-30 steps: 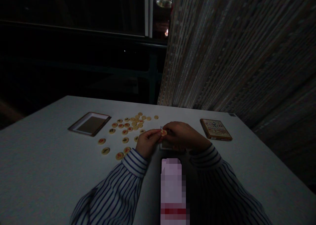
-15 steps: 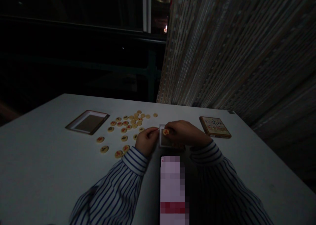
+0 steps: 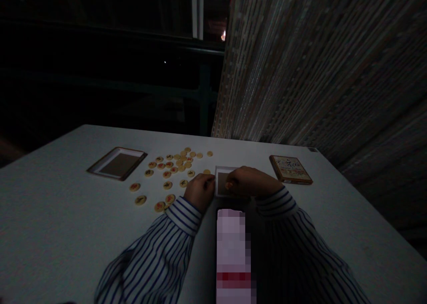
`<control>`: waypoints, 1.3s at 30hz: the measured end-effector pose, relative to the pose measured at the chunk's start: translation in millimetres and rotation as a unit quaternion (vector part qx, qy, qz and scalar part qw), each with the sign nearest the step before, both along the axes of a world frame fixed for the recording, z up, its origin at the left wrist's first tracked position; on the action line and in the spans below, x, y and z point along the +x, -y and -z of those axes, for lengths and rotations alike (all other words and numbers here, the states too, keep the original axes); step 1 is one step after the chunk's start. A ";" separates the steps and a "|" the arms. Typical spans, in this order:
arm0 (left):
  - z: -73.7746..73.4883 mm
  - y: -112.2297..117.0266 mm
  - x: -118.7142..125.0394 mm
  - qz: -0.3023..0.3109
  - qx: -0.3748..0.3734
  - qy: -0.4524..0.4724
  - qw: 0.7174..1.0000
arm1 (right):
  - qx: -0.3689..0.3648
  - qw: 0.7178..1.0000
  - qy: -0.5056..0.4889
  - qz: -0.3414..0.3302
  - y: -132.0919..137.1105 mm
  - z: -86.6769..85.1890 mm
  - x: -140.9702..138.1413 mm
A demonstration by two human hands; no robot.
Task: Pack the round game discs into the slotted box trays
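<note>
Low over a shallow open box (image 3: 223, 194) with a white rim, my right hand (image 3: 255, 182) pinches a round wooden xiangqi piece (image 3: 228, 186). The hand hides the right part of the box. My left hand (image 3: 200, 192) is closed at the box's left wall, thumb and curled fingers at the rim; the fingertips are partly hidden. To the left, several loose pieces with red or black characters lie scattered, such as a black-marked piece (image 3: 140, 200). A plain-faced piece (image 3: 207, 172) lies just beyond my left hand.
An open box half (image 3: 103, 176) lies at the left of the white table (image 3: 66, 233). A closed printed box (image 3: 291, 169) lies at the right. A phone (image 3: 231, 250) with a blurred screen is between my forearms. A string curtain (image 3: 283, 64) hangs behind the table.
My right hand has lowered the piece slightly and shifted it to the right inside the box; its face has tilted away from view. My left hand stays at the box's left side.
</note>
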State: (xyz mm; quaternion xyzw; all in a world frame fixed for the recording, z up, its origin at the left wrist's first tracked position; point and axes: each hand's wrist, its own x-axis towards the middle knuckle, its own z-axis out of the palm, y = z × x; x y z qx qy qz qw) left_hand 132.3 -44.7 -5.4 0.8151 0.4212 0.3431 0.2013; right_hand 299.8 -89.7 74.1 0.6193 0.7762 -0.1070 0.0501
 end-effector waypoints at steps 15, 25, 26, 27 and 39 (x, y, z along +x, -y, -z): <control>2.1 0.1 1.2 0.020 -0.032 -0.033 0.999 | 0.003 0.999 -0.008 -0.047 -3.8 13.3 -1.4; 1.6 1.4 1.1 0.026 -0.048 -0.047 0.997 | 0.002 0.999 -0.013 -0.051 -3.4 15.8 -0.8; 1.5 1.3 1.1 0.026 -0.047 -0.050 0.997 | 0.002 0.999 -0.012 -0.052 -3.5 16.1 -0.8; 1.3 1.2 1.2 0.026 -0.046 -0.052 0.997 | -0.001 0.999 -0.008 -0.054 -3.8 16.4 -0.8; 2.7 1.2 1.6 0.015 -0.041 -0.063 0.997 | -0.038 0.998 -0.004 -0.049 -6.2 15.7 -1.5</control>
